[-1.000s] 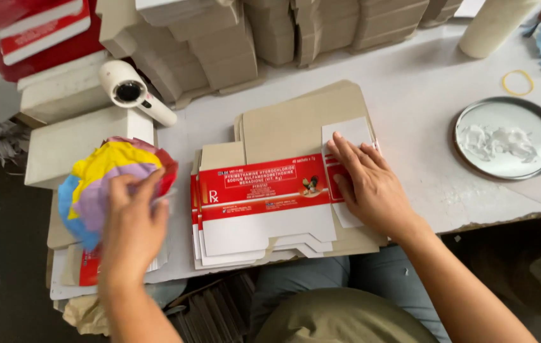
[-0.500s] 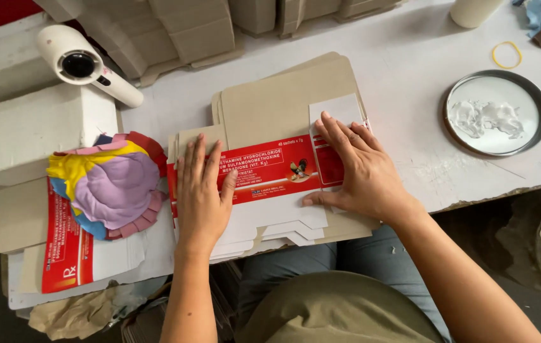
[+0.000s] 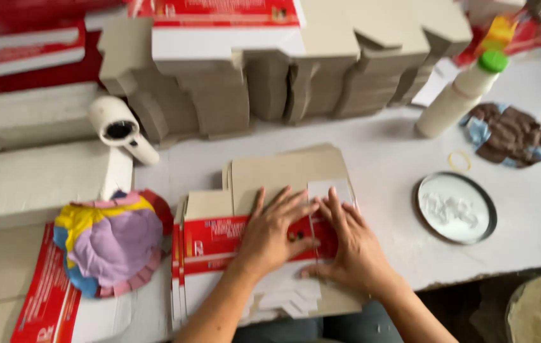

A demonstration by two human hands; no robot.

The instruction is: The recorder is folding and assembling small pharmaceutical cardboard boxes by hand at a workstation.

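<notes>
With both hands spread flat, my left hand (image 3: 270, 238) and right hand (image 3: 349, 248) pressed the top red-and-white carton blank (image 3: 219, 244), unfolded on its stack at the tabletop (image 3: 384, 152) edge, more blanks (image 3: 251, 82) waiting beyond.

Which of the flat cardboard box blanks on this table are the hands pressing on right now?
The red-and-white blank atop the front-centre pile, under both the left hand and right hand; the stacks behind go untouched.

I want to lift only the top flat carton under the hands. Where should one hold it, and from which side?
Probably the free right edge of the top flat carton, near the white flap. It lies flat on a stack, and both the left hand and right hand press its middle.
</notes>
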